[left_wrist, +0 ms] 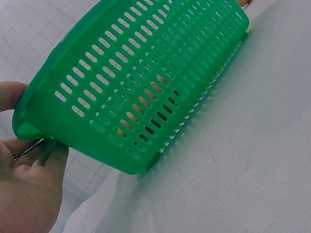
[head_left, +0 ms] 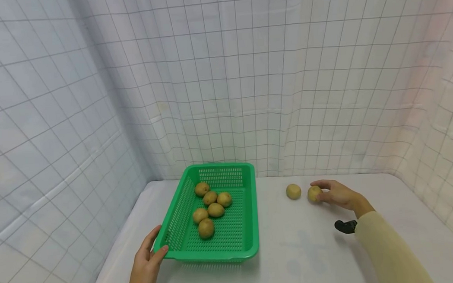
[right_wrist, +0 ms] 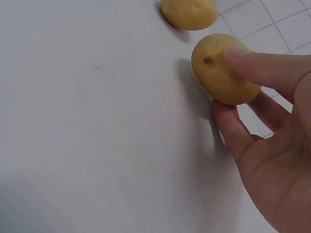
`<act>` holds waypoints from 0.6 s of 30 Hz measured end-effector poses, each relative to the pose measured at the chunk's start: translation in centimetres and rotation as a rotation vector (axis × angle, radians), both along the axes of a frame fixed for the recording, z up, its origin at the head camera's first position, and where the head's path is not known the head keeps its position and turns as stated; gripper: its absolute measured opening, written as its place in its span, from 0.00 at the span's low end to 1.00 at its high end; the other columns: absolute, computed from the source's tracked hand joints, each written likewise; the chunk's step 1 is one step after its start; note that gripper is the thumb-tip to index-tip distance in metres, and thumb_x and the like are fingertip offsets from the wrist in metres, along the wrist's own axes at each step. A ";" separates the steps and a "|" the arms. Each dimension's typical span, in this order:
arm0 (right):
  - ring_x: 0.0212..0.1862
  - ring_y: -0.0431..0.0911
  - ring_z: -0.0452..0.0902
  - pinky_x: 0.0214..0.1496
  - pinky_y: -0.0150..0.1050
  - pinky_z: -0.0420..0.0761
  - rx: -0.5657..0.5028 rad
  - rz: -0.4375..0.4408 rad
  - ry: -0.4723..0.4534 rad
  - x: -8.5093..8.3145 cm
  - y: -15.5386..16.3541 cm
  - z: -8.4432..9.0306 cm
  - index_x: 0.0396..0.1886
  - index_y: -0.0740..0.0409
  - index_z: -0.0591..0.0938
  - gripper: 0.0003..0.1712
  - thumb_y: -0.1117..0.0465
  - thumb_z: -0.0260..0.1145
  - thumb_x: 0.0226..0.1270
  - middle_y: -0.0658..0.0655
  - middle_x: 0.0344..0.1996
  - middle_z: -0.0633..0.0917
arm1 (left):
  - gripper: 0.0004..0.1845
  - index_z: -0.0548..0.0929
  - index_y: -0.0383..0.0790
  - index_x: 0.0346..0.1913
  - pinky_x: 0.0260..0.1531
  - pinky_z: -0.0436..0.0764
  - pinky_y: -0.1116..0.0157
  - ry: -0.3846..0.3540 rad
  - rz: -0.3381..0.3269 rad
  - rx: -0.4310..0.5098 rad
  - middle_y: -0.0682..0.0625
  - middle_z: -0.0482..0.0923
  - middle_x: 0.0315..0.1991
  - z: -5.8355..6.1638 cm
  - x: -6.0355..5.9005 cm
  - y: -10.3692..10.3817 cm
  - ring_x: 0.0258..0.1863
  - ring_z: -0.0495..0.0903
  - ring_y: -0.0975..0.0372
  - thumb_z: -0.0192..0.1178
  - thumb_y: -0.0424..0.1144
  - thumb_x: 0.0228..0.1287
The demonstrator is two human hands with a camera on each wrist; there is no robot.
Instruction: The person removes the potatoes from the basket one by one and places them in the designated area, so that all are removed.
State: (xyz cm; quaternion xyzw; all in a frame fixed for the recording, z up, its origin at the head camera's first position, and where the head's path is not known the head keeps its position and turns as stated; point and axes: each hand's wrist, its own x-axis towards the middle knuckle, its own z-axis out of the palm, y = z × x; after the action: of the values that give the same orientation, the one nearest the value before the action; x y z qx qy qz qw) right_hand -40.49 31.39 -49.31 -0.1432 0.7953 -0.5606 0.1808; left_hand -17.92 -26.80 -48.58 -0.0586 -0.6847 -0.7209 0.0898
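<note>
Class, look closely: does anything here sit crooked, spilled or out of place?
Yes. The green basket sits tilted, its near left corner held up by the left hand. Two potatoes lie outside it on the table: one loose, one gripped by the right hand.

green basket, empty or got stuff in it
Not empty: the green basket holds six potatoes; two more lie outside by the right hand.

On my feed, the right arm wears a long, pale cream sleeve (head_left: 389,248) of soft plain fabric that ends at the wrist. A small black device (head_left: 346,226) is strapped under that wrist. The left hand (head_left: 145,263) and forearm are bare, with no sleeve showing.
</note>
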 end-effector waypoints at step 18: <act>0.62 0.59 0.72 0.62 0.53 0.76 0.214 -0.067 0.103 0.4 -0.4 0.3 0.73 0.72 0.69 0.37 0.58 0.71 0.72 0.73 0.69 0.69 | 0.37 0.46 0.24 0.80 0.59 0.75 0.72 0.002 0.010 -0.015 0.33 0.40 0.80 0.2 0.1 0.1 0.64 0.72 0.72 0.54 0.31 0.81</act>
State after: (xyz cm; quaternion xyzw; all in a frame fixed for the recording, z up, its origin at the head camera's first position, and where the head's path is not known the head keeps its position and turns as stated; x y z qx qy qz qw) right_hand -40.05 31.03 -48.99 -0.1248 0.8633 -0.4700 0.1351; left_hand -17.82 -26.66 -48.40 -0.0567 -0.6902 -0.7153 0.0936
